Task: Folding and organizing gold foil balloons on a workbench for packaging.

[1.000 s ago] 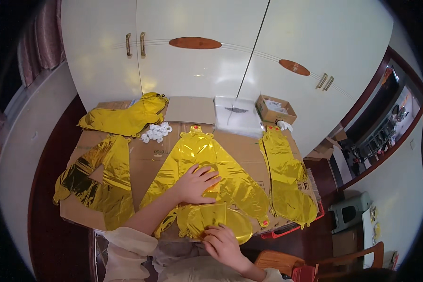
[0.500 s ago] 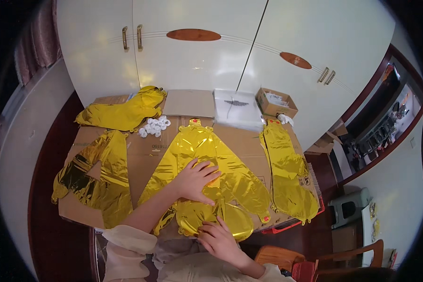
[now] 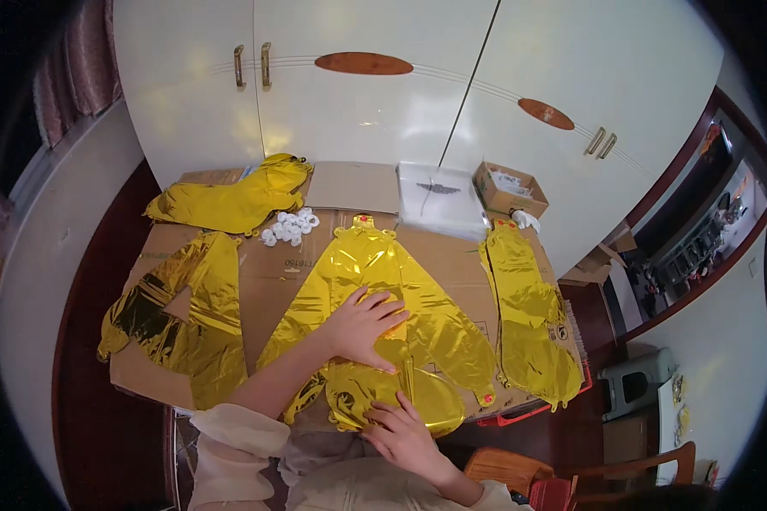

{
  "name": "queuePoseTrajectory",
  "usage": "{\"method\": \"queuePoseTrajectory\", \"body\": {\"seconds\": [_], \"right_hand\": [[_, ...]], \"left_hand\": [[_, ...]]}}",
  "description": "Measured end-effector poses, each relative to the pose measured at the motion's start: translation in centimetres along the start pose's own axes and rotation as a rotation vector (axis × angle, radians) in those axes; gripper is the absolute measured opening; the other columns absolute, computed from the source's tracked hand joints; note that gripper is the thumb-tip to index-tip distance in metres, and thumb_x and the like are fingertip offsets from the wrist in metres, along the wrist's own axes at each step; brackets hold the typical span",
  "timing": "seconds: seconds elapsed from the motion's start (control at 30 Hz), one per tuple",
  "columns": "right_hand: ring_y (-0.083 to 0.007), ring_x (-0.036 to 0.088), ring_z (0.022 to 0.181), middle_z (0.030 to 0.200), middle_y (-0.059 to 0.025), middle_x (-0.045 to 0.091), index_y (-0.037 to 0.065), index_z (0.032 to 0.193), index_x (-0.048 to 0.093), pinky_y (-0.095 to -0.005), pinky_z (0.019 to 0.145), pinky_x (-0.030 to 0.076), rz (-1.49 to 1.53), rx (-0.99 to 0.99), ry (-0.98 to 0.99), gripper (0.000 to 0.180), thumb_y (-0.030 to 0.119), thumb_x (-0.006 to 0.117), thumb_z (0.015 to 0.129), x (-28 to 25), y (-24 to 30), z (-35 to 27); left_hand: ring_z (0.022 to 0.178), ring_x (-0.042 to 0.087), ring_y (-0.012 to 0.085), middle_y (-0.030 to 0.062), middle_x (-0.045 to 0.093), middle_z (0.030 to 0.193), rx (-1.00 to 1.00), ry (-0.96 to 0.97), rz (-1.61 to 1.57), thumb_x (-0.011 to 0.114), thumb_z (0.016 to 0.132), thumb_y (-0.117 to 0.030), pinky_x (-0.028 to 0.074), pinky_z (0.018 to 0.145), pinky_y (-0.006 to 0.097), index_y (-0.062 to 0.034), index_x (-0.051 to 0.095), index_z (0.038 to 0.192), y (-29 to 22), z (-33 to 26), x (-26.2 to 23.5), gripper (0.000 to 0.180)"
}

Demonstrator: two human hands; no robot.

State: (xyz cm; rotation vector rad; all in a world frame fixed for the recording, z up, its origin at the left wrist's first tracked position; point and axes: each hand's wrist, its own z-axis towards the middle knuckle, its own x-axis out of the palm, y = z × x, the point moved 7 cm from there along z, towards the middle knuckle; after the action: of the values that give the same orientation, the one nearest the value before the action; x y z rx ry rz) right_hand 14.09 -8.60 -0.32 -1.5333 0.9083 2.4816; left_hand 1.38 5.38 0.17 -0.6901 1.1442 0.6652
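A flat gold foil balloon is spread across the middle of the cardboard, with red spots at its top tab and lower right tip. My left hand lies flat on its centre, fingers spread. At its near rounded end, my right hand rests its fingertips on the foil, fingers apart. Both hands touch the same balloon, and part of the foil is hidden beneath them. To the left lies another gold foil balloon, and on the right a long, narrow one.
Bunched gold foil lies at the back left, beside white ring-shaped pieces. Along the back are a cardboard sheet, clear plastic bags and a small carton. White cabinets stand behind; a wooden chair is at near right.
The whole view has shifted slightly, so things appear a little farther right. Both hands keep nearly the same places on the balloon. Reflections on the foil near my right hand have changed.
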Motion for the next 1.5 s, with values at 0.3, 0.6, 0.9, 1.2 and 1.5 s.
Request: {"method": "queuePoseTrajectory", "body": {"seconds": [0.3, 0.6, 0.9, 1.2, 1.5], "right_hand": [[-0.0221, 0.054, 0.118, 0.111, -0.0015, 0.062, 0.016, 0.097, 0.066, -0.0522, 0.111, 0.03, -0.016, -0.023, -0.008, 0.015, 0.02, 0.068, 0.082, 0.0, 0.2, -0.1], [-0.0226, 0.057, 0.116, 0.114, -0.0016, 0.066, 0.014, 0.1, 0.069, -0.0465, 0.105, 0.036, -0.032, 0.043, -0.06, 0.021, 0.024, 0.071, 0.082, -3.7, -3.8, -0.1], [-0.0204, 0.055, 0.12, 0.117, 0.0011, 0.067, 0.015, 0.105, 0.071, -0.0406, 0.099, 0.039, -0.179, 0.075, -0.051, 0.028, 0.03, 0.073, 0.081, -5.7, -7.8, 0.8], [-0.0203, 0.052, 0.125, 0.125, 0.0019, 0.063, 0.014, 0.112, 0.069, -0.04, 0.097, 0.038, -0.211, 0.061, 0.007, 0.038, 0.035, 0.073, 0.081, -5.3, -7.9, 0.9], [-0.0277, 0.045, 0.131, 0.134, -0.0003, 0.057, 0.013, 0.125, 0.062, -0.0459, 0.103, 0.034, -0.329, 0.067, 0.162, 0.066, 0.057, 0.067, 0.077, -5.2, -8.0, 1.4]], "left_hand": [[0.133, 0.039, 0.0289, 0.0076, 0.046, 0.143, -0.001, -0.001, 0.0, 0.062, 0.064, -0.08, 0.022, 0.113, 0.054, -0.0112, 0.047, 0.139, 0.0, 0.1, 0.0, 0.103], [0.133, 0.037, 0.0307, 0.0079, 0.044, 0.144, -0.002, 0.001, -0.01, 0.063, 0.062, -0.08, 0.022, 0.112, 0.056, -0.0111, 0.045, 0.14, 0.1, 0.0, 0.2, 0.106], [0.134, 0.038, 0.0288, 0.0065, 0.045, 0.143, -0.004, -0.002, -0.007, 0.064, 0.062, -0.079, 0.022, 0.114, 0.055, -0.0126, 0.048, 0.138, 0.1, 0.0, 0.1, 0.103], [0.132, 0.04, 0.0295, 0.0068, 0.047, 0.142, 0.013, -0.038, 0.0, 0.065, 0.061, -0.078, 0.023, 0.112, 0.055, -0.0121, 0.049, 0.138, 0.1, 0.0, 0.0, 0.103], [0.133, 0.037, 0.0322, 0.009, 0.044, 0.144, 0.008, 0.01, -0.017, 0.067, 0.061, -0.077, 0.023, 0.111, 0.057, -0.0108, 0.044, 0.141, 0.2, 0.0, 0.5, 0.107]]}}
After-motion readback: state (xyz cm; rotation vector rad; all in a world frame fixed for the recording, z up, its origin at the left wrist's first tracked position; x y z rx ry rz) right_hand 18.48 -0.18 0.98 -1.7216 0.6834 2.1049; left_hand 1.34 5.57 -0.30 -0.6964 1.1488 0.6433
